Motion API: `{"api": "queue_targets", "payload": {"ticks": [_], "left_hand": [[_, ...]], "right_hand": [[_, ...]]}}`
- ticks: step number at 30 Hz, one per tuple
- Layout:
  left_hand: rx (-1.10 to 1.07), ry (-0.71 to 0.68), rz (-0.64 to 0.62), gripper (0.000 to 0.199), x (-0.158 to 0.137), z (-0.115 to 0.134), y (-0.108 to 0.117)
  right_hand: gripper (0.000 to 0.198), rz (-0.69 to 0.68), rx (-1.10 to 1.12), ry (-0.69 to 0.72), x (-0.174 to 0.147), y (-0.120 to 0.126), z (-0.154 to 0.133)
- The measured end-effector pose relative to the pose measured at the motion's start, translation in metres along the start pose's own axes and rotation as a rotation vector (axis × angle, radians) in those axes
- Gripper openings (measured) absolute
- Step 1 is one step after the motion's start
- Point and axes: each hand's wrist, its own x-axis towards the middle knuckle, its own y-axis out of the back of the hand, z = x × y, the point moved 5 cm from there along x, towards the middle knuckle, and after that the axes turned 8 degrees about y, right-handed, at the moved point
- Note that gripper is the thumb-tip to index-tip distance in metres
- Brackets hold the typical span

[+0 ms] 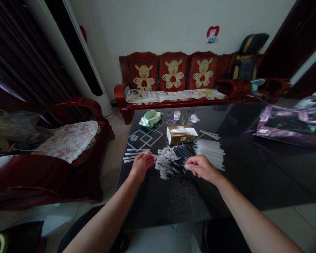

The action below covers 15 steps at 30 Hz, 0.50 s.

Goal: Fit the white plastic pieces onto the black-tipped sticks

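My left hand (143, 164) is closed on a slim whitish tube (153, 155), which points right toward a heap of short translucent white pieces (166, 161). Just under this hand lie several long pale sticks (131, 154) at the table's left edge. My right hand (202, 168) is pinched shut beside a bundle of thin black sticks (183, 151); whatever is between its fingertips is too small to make out. Behind its knuckles, long translucent white tubes (210, 151) lie stacked side by side.
On the dark glossy table (242, 182) stand a gold tissue box (183, 137), a green wipes pack (150, 118), a small white cup (177, 115) and crumpled tissue (195, 118). A purple-edged clear bag (292, 126) lies right. Beyond is a wooden sofa (121, 92).
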Motion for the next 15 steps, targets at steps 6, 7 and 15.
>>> {"api": "queue_targets", "payload": {"ticks": [6,7,15], "left_hand": [[0.022,0.094,-0.101,0.011,-0.01,-0.019,-0.017],[0.025,0.111,-0.112,0.01,-0.012,-0.022,-0.019],[0.018,0.179,-0.125,0.008,-0.019,-0.03,-0.026]], "right_hand": [[0.023,-0.046,0.115,-0.074,0.004,-0.021,-0.001],[0.023,-0.05,0.157,-0.082,0.004,-0.025,-0.002],[0.036,-0.067,0.392,-0.08,0.006,-0.032,-0.019]]}}
